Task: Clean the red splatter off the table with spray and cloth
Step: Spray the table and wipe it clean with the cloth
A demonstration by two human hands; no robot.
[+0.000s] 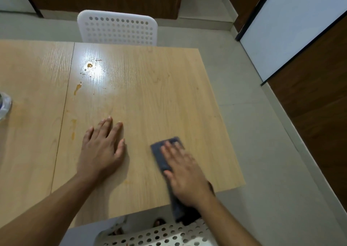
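Note:
My right hand (185, 172) presses flat on a dark blue-grey cloth (160, 155) near the table's front right; the cloth trails off the front edge under my wrist. The hand is blurred by motion. My left hand (102, 146) lies flat on the light wooden table (150, 95), fingers spread, holding nothing. Orange-red splatter (77, 87) streaks the seam between the two tabletops, with drops (90, 65) further back under a light glare and a faint smear (73, 129) left of my left hand. A clear bottle (4, 104), possibly the spray, shows partly at the left edge.
A white perforated chair (117, 29) stands at the table's far side, and another chair back (159, 234) is below the front edge. Grey floor lies to the right, with brown and white wall panels (300, 39) beyond.

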